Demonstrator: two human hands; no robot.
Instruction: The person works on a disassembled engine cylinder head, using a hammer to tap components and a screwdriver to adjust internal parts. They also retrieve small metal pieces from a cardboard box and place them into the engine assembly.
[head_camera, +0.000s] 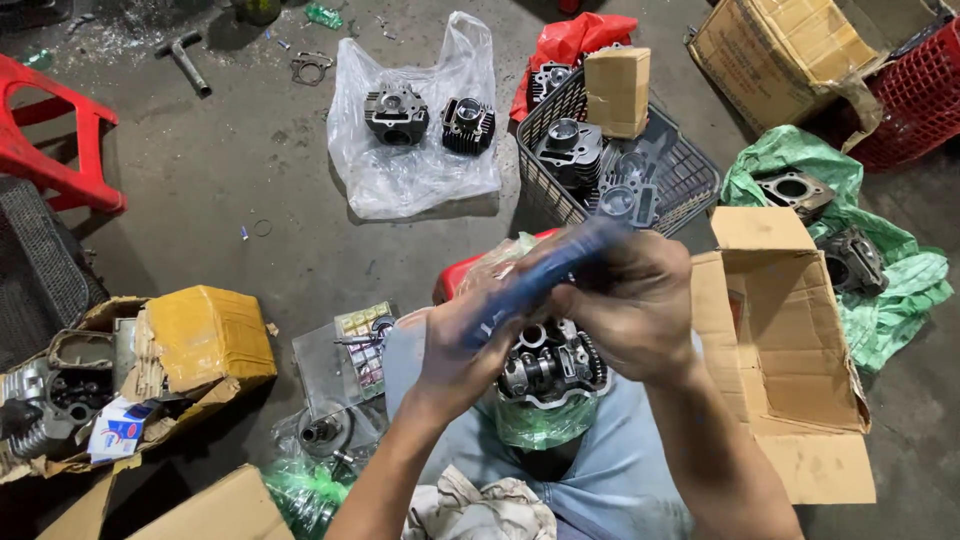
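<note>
Both my hands are raised over my lap and grip one blurred blue object (545, 275), long and flat; what it is I cannot tell. My left hand (455, 345) holds its lower end, my right hand (630, 300) wraps its upper end. Under them a metal engine cylinder head (550, 365) rests on my knees on a green plastic bag (540, 425). A piece of clear plastic wrap shows just behind the hands.
A dark plastic basket (690, 175) with engine parts and a small carton stands ahead. Two cylinder parts (430, 120) lie on a clear bag. An open cardboard box (790, 350) is at right, torn boxes with parts at left, a red stool (50, 140) far left.
</note>
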